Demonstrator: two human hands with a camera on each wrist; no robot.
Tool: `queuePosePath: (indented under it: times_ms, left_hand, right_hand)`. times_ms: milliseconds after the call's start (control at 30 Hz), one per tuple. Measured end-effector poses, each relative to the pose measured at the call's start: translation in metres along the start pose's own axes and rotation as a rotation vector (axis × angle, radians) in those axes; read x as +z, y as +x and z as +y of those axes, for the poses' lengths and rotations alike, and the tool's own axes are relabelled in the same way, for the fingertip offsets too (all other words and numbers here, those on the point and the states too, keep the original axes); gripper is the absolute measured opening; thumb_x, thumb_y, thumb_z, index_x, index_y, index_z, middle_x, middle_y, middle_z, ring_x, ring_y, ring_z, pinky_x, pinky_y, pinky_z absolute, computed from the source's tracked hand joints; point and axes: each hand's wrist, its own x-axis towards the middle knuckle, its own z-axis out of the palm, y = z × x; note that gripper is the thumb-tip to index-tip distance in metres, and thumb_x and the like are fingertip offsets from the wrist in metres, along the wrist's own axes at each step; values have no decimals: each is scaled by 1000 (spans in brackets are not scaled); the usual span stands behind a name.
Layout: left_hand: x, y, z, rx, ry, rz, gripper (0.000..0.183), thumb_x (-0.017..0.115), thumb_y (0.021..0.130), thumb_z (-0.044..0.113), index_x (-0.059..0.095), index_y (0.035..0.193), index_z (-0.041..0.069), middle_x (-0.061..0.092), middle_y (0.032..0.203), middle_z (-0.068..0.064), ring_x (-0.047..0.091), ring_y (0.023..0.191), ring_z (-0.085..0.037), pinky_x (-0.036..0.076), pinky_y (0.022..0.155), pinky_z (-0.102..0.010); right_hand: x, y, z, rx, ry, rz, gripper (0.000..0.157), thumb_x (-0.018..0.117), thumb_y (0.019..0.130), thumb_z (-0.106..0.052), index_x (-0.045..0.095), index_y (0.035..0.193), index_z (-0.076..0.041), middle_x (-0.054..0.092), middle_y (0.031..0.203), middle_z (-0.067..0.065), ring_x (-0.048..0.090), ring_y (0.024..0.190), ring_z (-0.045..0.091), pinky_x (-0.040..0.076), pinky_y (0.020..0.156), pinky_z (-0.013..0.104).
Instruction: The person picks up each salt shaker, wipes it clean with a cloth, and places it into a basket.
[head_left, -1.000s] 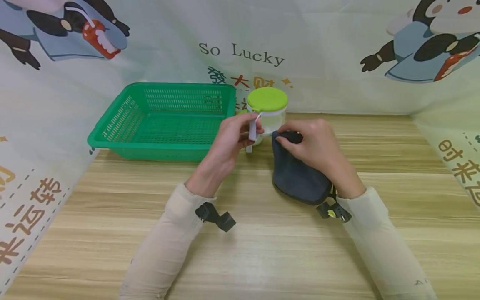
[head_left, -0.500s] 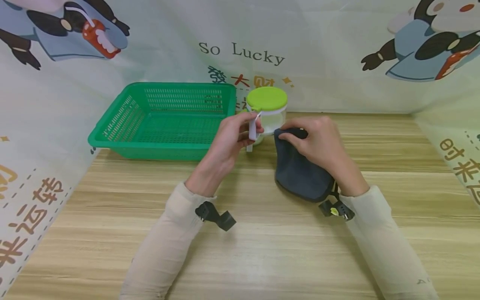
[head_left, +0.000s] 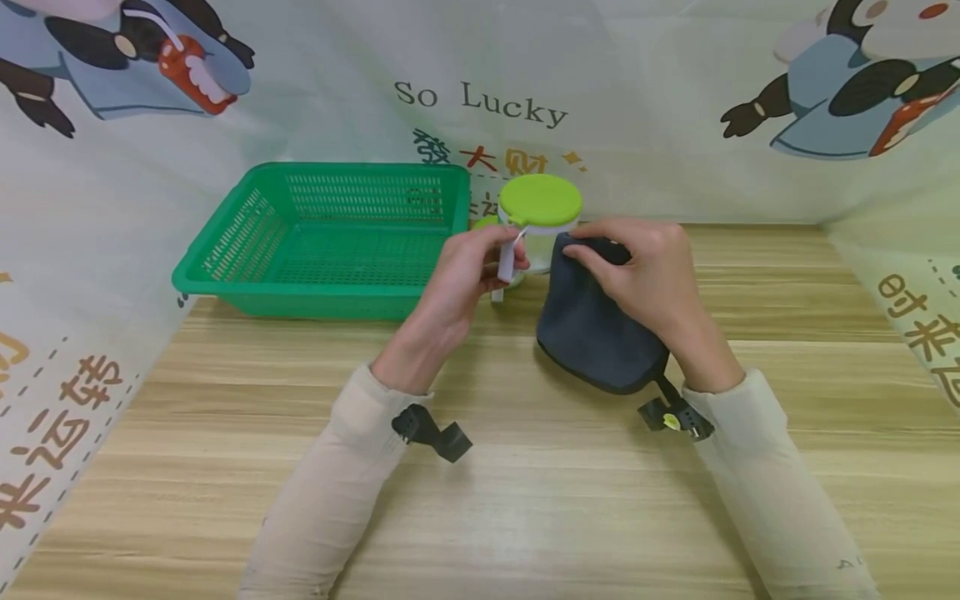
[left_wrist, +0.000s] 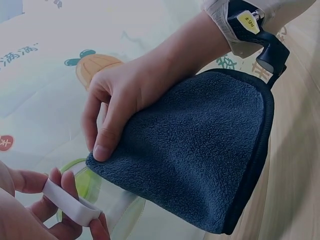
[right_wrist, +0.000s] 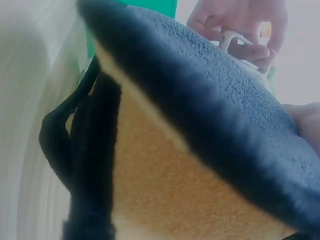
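Left hand (head_left: 461, 271) is pinching the white handle (head_left: 507, 260) of the green-lidded jar (head_left: 539, 218), holding it down on the wooden table (head_left: 525, 500). Right hand (head_left: 645, 271) grips the dark blue cloth (head_left: 592, 333), which has slid up from the jar's base and now covers its side (so the wiping has climbed the wall). Backdrop reads "So Lucky" (head_left: 480, 104); green basket (head_left: 322, 237) sits just left.

Clear jar body (head_left: 542, 246) mostly hidden behind dark cloth (head_left: 592, 333) and both hands' fingers; only green lid (head_left: 540, 200) fully visible. Right wrist view: cloth (right_wrist: 200, 115) fills frame, blurred, cut by edges. Left wrist view: left hand (left_wrist: 30, 210) cropped at corner, white handle (left_wrist: 67, 202) partly covered.
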Motion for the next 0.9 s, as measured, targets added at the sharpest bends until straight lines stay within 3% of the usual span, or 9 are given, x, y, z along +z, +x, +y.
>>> queuePosePath:
  times_ms: [133, 300, 533, 900]
  left_hand:
    - [0, 0, 0, -5, -5, 1, 31, 55, 106, 28, 67, 86, 8, 67, 84, 0, 64, 84, -16, 46, 83, -33]
    - [0, 1, 0, -18, -24, 1, 31, 54, 106, 28, 66, 85, 9, 66, 86, 0, 62, 85, -17, 46, 83, -32]
    - [-2, 0, 0, -28, -43, 1, 31, 53, 107, 28, 65, 86, 9, 65, 89, -2, 60, 88, -19, 45, 83, -31]
    - [-2, 1, 1, -50, -67, 4, 30, 54, 106, 29, 65, 85, 10, 64, 92, -3, 59, 92, -22, 44, 87, -35]
  right_hand:
    - [-1, 0, 2, 21, -1, -18, 18, 85, 87, -17, 82, 102, -7, 81, 94, 10, 78, 85, 27, 58, 78, 41]
    - [0, -1, 3, 37, -1, -99, 16, 85, 87, -19, 81, 100, -10, 80, 92, 7, 75, 82, 24, 56, 77, 38]
    - [4, -2, 5, 25, -29, -195, 13, 86, 85, -18, 80, 95, -11, 80, 88, 5, 75, 79, 26, 56, 75, 44]
    - [2, -2, 7, 50, -42, -191, 13, 86, 85, -18, 81, 96, -12, 80, 87, 6, 75, 76, 27, 55, 71, 43]
